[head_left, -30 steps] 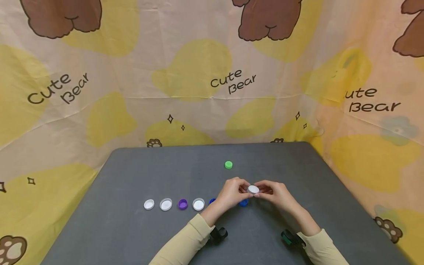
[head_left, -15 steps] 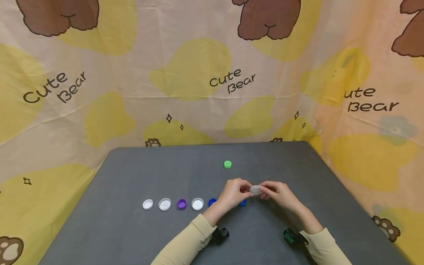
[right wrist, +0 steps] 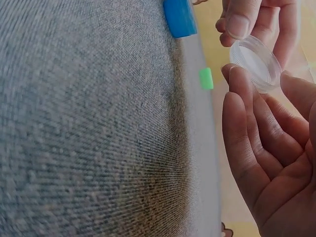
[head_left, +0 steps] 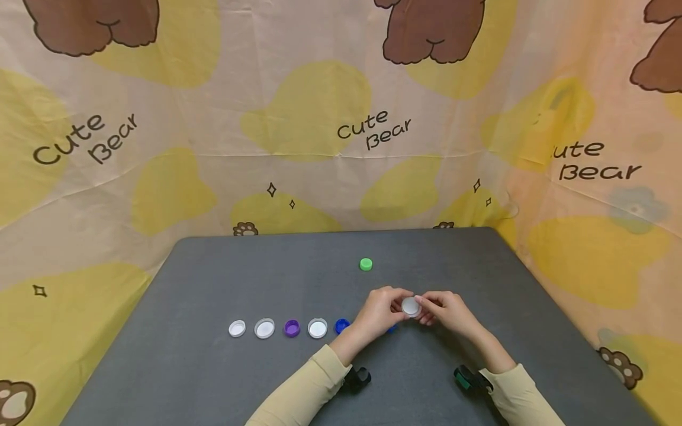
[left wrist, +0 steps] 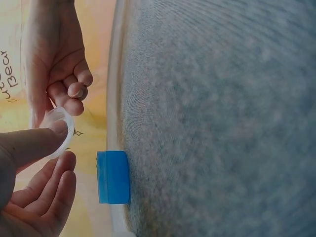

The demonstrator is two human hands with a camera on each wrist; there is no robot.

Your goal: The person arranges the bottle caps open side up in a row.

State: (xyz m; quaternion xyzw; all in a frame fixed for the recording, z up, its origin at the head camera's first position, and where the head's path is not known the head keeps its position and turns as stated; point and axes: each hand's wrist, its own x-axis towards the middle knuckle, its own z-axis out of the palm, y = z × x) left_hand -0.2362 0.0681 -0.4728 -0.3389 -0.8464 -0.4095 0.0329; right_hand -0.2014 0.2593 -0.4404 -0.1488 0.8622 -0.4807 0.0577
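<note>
A round, clear-to-white plastic cap (head_left: 411,306) is held above the table between both hands. My left hand (head_left: 379,310) pinches its left edge, the thumb (left wrist: 42,140) lying on the cap in the left wrist view. From the other side my right hand (head_left: 446,312) holds the rim with thumb and fingers; in the right wrist view the hollow, ribbed-edged cap (right wrist: 255,64) shows between the two hands. Below the left hand a blue cap (head_left: 392,329) is mostly hidden; it stands large in the left wrist view as a blue block (left wrist: 113,177).
On the grey table (head_left: 256,278), left of the hands, lie a small white cap (head_left: 237,329), two larger white caps (head_left: 264,328), a purple cap (head_left: 291,328) and a blue cap (head_left: 341,326) in a row. A green cap (head_left: 366,264) sits farther back. Behind hangs a patterned cloth (head_left: 298,118).
The white cap has been tilted and turned between the fingers, so another face now shows to the head view. The hands shifted only slightly; the row of caps stayed put.
</note>
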